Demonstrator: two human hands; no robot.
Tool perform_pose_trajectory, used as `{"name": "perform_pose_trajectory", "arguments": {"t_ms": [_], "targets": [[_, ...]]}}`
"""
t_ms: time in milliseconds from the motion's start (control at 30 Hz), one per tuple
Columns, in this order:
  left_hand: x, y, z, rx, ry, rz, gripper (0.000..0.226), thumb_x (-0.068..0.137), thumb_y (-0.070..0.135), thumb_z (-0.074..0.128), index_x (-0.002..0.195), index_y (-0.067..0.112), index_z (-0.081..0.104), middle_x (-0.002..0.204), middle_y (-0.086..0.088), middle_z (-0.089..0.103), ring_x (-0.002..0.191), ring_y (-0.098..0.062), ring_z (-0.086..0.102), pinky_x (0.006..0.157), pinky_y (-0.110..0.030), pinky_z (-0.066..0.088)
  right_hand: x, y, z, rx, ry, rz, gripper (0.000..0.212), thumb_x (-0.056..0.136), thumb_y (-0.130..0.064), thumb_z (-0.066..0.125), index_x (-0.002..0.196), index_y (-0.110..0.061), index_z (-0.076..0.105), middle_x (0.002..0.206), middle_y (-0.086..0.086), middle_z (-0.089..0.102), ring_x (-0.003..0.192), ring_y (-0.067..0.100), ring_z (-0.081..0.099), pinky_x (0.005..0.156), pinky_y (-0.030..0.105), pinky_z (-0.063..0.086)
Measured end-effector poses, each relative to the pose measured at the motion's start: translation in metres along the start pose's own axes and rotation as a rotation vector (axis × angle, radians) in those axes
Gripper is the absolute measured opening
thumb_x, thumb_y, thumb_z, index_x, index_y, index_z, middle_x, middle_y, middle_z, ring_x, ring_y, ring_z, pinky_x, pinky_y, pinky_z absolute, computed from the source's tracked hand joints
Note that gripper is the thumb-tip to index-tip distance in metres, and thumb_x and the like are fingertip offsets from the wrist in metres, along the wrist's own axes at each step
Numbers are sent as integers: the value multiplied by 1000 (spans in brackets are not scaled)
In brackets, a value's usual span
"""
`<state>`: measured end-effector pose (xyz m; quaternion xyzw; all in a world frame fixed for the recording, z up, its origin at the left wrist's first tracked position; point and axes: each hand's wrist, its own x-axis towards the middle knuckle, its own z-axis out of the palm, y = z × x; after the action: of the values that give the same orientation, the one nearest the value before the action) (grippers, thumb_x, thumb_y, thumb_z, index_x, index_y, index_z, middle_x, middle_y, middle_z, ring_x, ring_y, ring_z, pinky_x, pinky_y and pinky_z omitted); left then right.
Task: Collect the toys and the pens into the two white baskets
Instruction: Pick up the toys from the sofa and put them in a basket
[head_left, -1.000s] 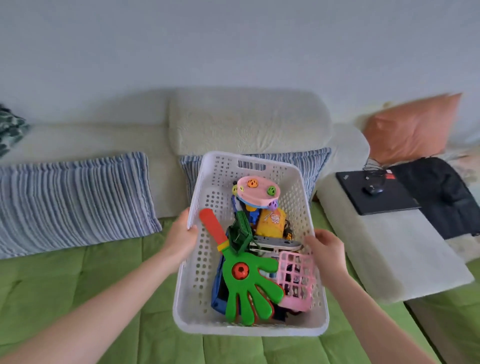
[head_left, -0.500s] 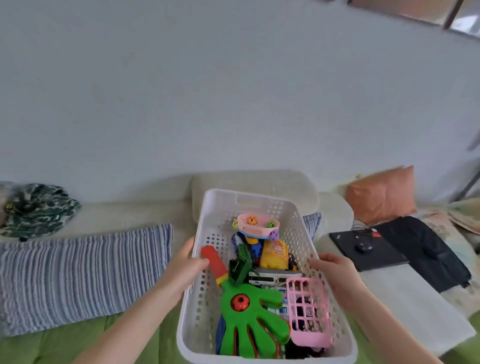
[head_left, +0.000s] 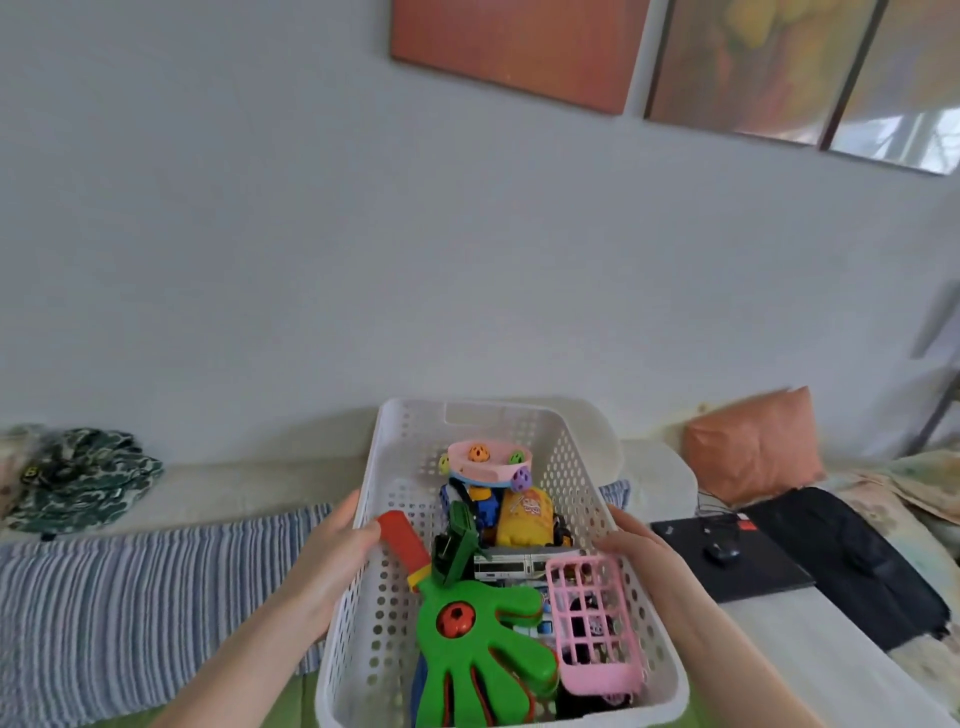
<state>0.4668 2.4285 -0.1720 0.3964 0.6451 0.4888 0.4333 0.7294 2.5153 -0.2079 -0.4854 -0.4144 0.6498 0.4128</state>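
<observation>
One basket (head_left: 410, 452), gripped by left hand (head_left: 332, 551), right hand (head_left: 639, 551).

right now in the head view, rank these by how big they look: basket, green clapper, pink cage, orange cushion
1. basket
2. green clapper
3. orange cushion and pink cage: about alike. The cushion sits farther back, so I won't rank these two.

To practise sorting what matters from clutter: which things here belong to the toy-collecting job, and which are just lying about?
Job: white basket, held by left hand and right hand; green hand clapper, pink cage toy, yellow toy inside.
Lying about: laptop, mouse, orange cushion, striped pillow, camouflage hat.
</observation>
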Motion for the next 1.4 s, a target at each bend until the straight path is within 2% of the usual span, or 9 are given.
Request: {"name": "perform_pose_trajectory", "arguments": {"t_ms": [167, 267, 500, 667, 767, 833, 1000, 1100, 1400], "targets": [[-9, 4, -9, -65, 65, -1, 43, 98, 8, 41, 138, 22, 42, 109, 9, 57, 77, -1, 51, 62, -17, 37, 5, -9, 10, 46, -89, 24, 50, 84, 10, 40, 123, -17, 55, 92, 18, 66, 51, 23, 59, 46, 28, 52], [-16, 0, -28, -63, 113, 7, 42, 98, 8, 40, 138, 21, 41, 114, 5, 55, 75, 1, 49, 60, -15, 37, 2, -8, 30, -37, -140, 9, 49, 84, 11, 36, 124, -14, 52, 87, 17, 61, 45, 19, 59, 41, 24, 50], [-39, -15, -94, -108, 166, -3, 45, 96, 6, 42, 138, 20, 41, 124, 0, 57, 71, 4, 46, 60, -16, 37, -8, 8, 96, -60, -218, 29, 48, 82, 7, 42, 121, -18, 54, 95, 19, 60, 57, 24, 56, 49, 28, 53], [-56, -30, -178, -125, 182, -24, 45, 95, 2, 42, 137, 18, 42, 84, 14, 54, 72, -1, 50, 58, -21, 39, -31, 31, 178, -39, -230, 45, 38, 86, 5, 43, 110, -20, 57, 89, 16, 63, 47, 18, 59, 44, 25, 52], [-59, -41, -234, -98, 193, -39, 47, 95, 2, 44, 139, 19, 42, 111, 6, 61, 93, -13, 58, 74, -30, 49, -42, 50, 227, -22, -211, 56, 37, 86, 4, 44, 112, -20, 56, 94, 18, 64, 50, 19, 58, 43, 26, 52], [-63, -45, -265, -81, 216, -35, 48, 95, 2, 43, 140, 22, 40, 129, 4, 54, 105, -16, 55, 84, -32, 48, -47, 61, 254, -22, -210, 55, 39, 86, 3, 45, 116, -20, 54, 99, 19, 64, 55, 21, 57, 47, 26, 53], [-77, -50, -313, -73, 241, -8, 48, 96, 2, 41, 140, 21, 39, 112, 6, 50, 81, -2, 48, 62, -18, 38, -55, 77, 307, -31, -212, 64, 38, 86, 1, 47, 116, -21, 54, 102, 18, 63, 62, 23, 57, 48, 27, 54], [-80, -56, -338, -72, 261, -18, 48, 96, 3, 41, 140, 23, 39, 131, -1, 53, 94, -10, 50, 74, -25, 42, -55, 79, 332, -28, -240, 77, 40, 87, 2, 46, 118, -21, 54, 103, 19, 63, 65, 25, 58, 51, 30, 55], [-92, -65, -385, -83, 371, -40, 49, 94, -1, 41, 141, 15, 37, 137, -3, 49, 116, -16, 47, 87, -27, 37, -59, 82, 391, 19, -397, 116, 36, 87, 6, 41, 96, -21, 63, 78, 15, 64, 44, 19, 60, 42, 26, 52]]}}
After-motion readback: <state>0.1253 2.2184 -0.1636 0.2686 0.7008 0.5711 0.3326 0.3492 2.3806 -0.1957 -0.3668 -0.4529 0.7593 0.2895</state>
